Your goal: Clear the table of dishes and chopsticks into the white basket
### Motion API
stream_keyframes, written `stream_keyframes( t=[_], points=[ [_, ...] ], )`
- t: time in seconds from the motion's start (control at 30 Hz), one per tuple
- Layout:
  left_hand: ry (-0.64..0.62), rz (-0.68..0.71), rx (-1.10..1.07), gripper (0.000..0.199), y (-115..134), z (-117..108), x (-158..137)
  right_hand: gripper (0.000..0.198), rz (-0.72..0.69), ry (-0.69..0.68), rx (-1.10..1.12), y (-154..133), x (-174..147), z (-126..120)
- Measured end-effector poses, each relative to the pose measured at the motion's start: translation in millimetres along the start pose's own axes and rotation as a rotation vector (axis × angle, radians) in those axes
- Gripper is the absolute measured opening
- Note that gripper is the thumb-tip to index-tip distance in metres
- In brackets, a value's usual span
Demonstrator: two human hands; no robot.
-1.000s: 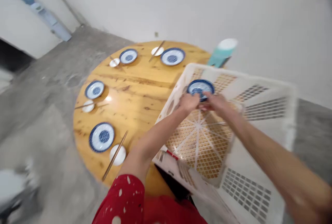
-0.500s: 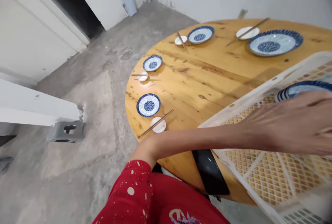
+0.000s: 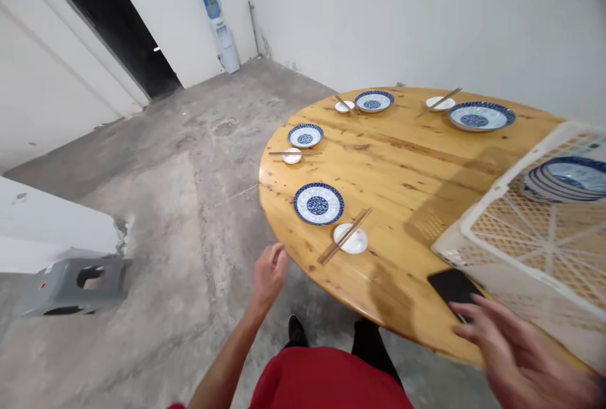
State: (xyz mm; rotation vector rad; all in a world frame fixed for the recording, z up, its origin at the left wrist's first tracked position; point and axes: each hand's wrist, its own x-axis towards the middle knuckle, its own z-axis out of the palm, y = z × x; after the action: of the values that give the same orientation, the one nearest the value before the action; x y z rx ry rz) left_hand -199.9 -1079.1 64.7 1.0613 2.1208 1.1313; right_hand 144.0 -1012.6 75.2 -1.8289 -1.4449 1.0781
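My left hand [image 3: 269,275] hangs by the rim of the round wooden table [image 3: 398,156], its fingers curled in with nothing visible in them. Closest to it are a blue-rimmed plate [image 3: 319,204] and a small white dish [image 3: 351,238] with a pair of chopsticks [image 3: 344,237] laid across. My right hand [image 3: 523,355] is over the table's near right side, fingers apart and slightly blurred. Its fingertips overlap a black phone [image 3: 454,289]; whether they touch it I cannot tell. Beside the phone stands a white plastic crate [image 3: 502,264], holding stacked blue-and-white plates [image 3: 563,180].
Around the far rim are more plates [image 3: 305,136], small dishes [image 3: 344,106] and chopsticks [image 3: 296,153]. A grey stool [image 3: 76,286] stands on the concrete floor at the left, by a white pillar [image 3: 52,226]. Against the back wall is a water dispenser [image 3: 223,36].
My left arm, which reached across to the plates in the crate, has swung back left to the table edge. My right hand has come into view by the phone. The view has shifted.
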Motion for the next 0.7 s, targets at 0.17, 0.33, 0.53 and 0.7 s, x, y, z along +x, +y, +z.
stream_keyframes(
  t=[0.17,0.33,0.53,0.7],
  points=[
    [0.084,-0.309,-0.028,0.046,-102,-63,-57,0.055,-0.065,-0.279,0.270,-52,-61,107],
    [0.052,-0.401,-0.175,0.055,-123,-56,-66,0.060,-0.087,-0.531,0.316,-78,-75,169],
    [-0.081,-0.352,-0.230,0.055,-106,-46,-18,0.045,-0.076,-0.663,0.321,-90,-56,226],
    [-0.167,-0.268,-0.168,0.060,-95,-60,53,0.039,0.006,-0.658,0.465,-118,-23,278]
  ],
)
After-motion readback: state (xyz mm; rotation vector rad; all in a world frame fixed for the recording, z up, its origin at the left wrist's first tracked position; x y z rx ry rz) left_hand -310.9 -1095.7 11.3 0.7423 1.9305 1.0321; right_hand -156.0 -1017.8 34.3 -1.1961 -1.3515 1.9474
